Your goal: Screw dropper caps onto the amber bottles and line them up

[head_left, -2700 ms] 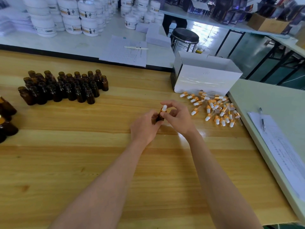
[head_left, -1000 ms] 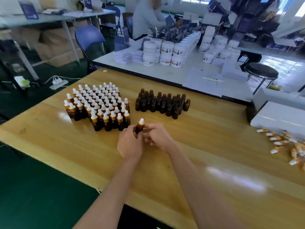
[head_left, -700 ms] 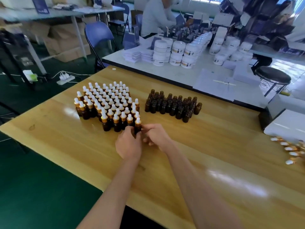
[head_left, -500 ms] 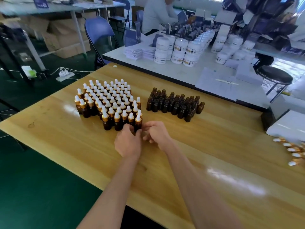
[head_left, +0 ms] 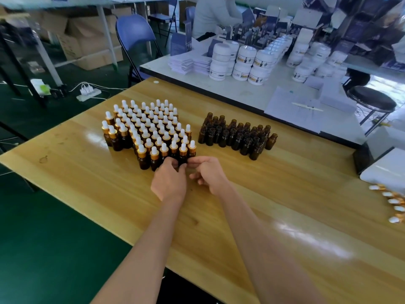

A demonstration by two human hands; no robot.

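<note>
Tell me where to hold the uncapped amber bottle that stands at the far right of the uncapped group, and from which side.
Pinch the round body of the end bottle with the fingers, coming from its right: it stands upright, that side faces bare table, and the other uncapped bottles crowd its left. Leave the open neck free.

A glossy wooden table (head_left: pixel 219 216) stands on a dark green floor (head_left: pixel 43 249). Behind it, a white table (head_left: pixel 241 93) carries stacked white jars (head_left: pixel 245 60) and paper sheets (head_left: pixel 293 108). A blue folding chair (head_left: pixel 134 31) stands at its left end and a black stool (head_left: pixel 372 100) to the right. Cardboard boxes (head_left: pixel 92 47) sit further back, and a power strip (head_left: pixel 88 92) lies on the floor.
</note>
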